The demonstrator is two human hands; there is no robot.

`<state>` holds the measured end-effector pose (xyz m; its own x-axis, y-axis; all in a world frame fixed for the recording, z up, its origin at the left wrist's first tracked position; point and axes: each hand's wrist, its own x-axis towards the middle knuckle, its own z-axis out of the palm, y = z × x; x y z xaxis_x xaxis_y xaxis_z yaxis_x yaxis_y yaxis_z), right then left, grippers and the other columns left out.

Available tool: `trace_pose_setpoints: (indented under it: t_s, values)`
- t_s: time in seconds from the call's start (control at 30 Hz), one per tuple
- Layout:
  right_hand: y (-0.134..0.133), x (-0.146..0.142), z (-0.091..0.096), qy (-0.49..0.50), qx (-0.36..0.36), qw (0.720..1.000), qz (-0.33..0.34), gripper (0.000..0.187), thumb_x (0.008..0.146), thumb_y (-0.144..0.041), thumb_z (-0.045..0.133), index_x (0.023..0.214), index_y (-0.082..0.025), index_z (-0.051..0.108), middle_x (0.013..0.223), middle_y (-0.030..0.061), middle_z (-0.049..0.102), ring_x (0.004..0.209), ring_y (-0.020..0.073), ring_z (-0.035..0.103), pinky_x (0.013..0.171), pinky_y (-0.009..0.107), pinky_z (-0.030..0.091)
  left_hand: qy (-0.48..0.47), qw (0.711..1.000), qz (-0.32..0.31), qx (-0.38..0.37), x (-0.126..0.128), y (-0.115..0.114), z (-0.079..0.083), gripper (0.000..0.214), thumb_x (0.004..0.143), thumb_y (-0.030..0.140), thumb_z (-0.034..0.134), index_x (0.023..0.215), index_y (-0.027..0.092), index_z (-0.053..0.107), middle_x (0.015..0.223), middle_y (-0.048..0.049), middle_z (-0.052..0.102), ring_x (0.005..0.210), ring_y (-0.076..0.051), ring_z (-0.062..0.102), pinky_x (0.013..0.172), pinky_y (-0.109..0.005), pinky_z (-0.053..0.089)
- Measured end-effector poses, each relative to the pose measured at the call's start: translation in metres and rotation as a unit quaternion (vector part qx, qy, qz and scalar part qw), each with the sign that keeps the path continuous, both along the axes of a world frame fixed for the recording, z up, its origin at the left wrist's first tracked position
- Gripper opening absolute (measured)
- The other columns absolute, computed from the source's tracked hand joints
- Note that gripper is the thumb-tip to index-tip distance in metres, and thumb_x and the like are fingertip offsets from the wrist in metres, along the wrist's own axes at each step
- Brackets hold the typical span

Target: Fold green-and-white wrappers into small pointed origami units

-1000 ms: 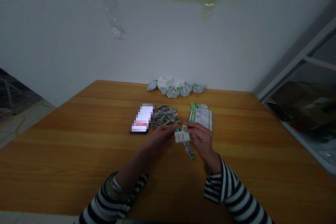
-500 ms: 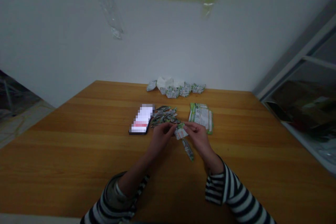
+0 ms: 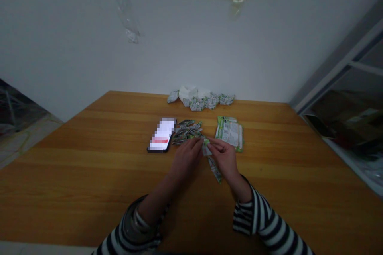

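Here's the small printed packet [image 3: 206, 149], upright between the fingertips above the table [image 3: 119, 175]: the right hand [image 3: 226, 160] pinches its right edge, thumb in front, while the left hand [image 3: 186, 158] has its fingers bunched together at the left edge, their exact grip hard to tell. Just below lies a narrow folded strip [image 3: 214, 170]. Beyond, flat printed pouches [image 3: 231, 134] lie stacked, contents hidden.

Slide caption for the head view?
Left hand and right hand hold a small printed piece above the wooden table, near a phone.
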<state>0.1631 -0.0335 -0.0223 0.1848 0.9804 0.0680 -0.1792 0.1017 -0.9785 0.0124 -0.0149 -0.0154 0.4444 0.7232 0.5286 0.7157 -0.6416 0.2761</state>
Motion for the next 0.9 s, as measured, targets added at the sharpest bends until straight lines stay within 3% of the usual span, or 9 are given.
trace_pose_setpoints:
  t_s: [0.17,0.27,0.4,0.57,0.7,0.77,0.9]
  values:
    - [-0.004,-0.007,0.003,0.004,0.004,1.000,0.010,0.036,0.069,-0.034,0.075,0.101,-0.018,0.071,0.072,0.0009,0.073,0.065,0.0164,0.068,0.065,0.029,0.056,-0.008,0.999,0.034,-0.011,-0.002,0.000,0.001,0.023,0.090,0.019,0.050,0.109,0.019,0.063,0.098,-0.0093,0.070,0.088,-0.020,0.067,0.076,-0.028,0.052]
    - [-0.005,-0.008,0.004,0.030,-0.018,0.999,0.024,0.036,0.068,-0.035,0.074,0.100,-0.019,0.067,0.062,-0.0034,0.066,0.056,0.0135,0.062,0.056,0.025,0.054,-0.015,1.000,-0.006,-0.013,-0.003,-0.002,0.003,0.029,0.089,0.015,0.050,0.115,0.021,0.062,0.108,-0.0097,0.069,0.094,-0.020,0.066,0.079,-0.030,0.053]
    - [-0.004,-0.006,0.002,0.061,-0.053,0.997,0.014,0.032,0.069,-0.041,0.073,0.091,-0.019,0.063,0.063,-0.0032,0.064,0.055,0.0133,0.060,0.052,0.023,0.051,-0.018,0.998,-0.060,0.007,-0.002,-0.004,0.005,0.034,0.089,0.012,0.050,0.118,0.023,0.063,0.116,-0.0095,0.067,0.101,-0.022,0.064,0.084,-0.033,0.052]
    - [-0.003,-0.005,0.000,0.050,-0.018,0.999,-0.010,0.027,0.070,-0.039,0.073,0.083,-0.020,0.059,0.052,-0.0077,0.055,0.045,0.0093,0.048,0.043,0.018,0.037,-0.045,0.996,-0.071,0.015,0.002,-0.004,0.001,0.035,0.089,0.013,0.051,0.118,0.027,0.065,0.115,-0.0087,0.068,0.104,-0.023,0.062,0.084,-0.035,0.053]
    - [-0.003,-0.001,0.003,0.024,0.015,1.000,0.002,0.023,0.078,-0.039,0.065,0.092,-0.021,0.060,0.057,-0.0053,0.058,0.049,0.0117,0.052,0.048,0.021,0.040,-0.153,0.981,-0.084,-0.083,0.006,-0.003,0.001,0.036,0.089,0.019,0.054,0.123,0.026,0.062,0.120,-0.0086,0.065,0.109,-0.021,0.061,0.092,-0.035,0.050]
    - [-0.003,0.001,0.003,-0.005,0.031,0.999,0.032,0.026,0.081,-0.039,0.061,0.102,-0.022,0.059,0.063,-0.0035,0.061,0.054,0.0140,0.056,0.052,0.023,0.043,-0.231,0.959,-0.052,-0.157,0.007,-0.001,0.001,0.035,0.089,0.027,0.056,0.123,0.023,0.063,0.115,-0.0090,0.067,0.101,-0.020,0.064,0.085,-0.031,0.052]
    - [-0.004,0.002,0.001,-0.097,0.061,0.991,0.070,0.031,0.086,-0.037,0.056,0.114,-0.024,0.055,0.064,-0.0032,0.059,0.056,0.0155,0.055,0.054,0.024,0.042,-0.242,0.940,-0.012,-0.242,0.004,0.006,0.001,0.021,0.085,0.034,0.061,0.090,0.019,0.075,0.086,-0.0062,0.074,0.076,-0.019,0.067,0.068,-0.028,0.052]
